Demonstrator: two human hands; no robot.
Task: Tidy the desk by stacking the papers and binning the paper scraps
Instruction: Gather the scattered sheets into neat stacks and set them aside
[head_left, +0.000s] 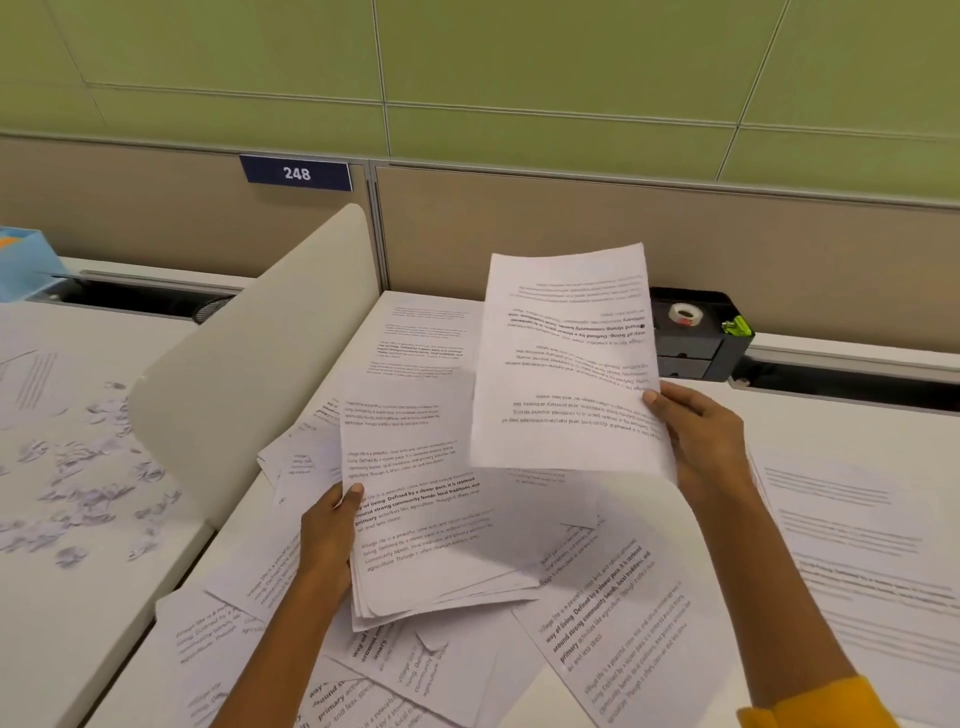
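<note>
One blue sign (296, 173), "248".

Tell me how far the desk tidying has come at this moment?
Partly done: the left hand holds a gathered stack. In hand: the right hand holds a single sheet beside it. Left: loose papers cover the desk, and the paper scraps lie unbinned left of the divider.

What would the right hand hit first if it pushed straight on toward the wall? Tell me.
Probably the black organiser holding the tape roll. The right hand, gripping a sheet, points up-left toward it. Depth is unclear.
</note>
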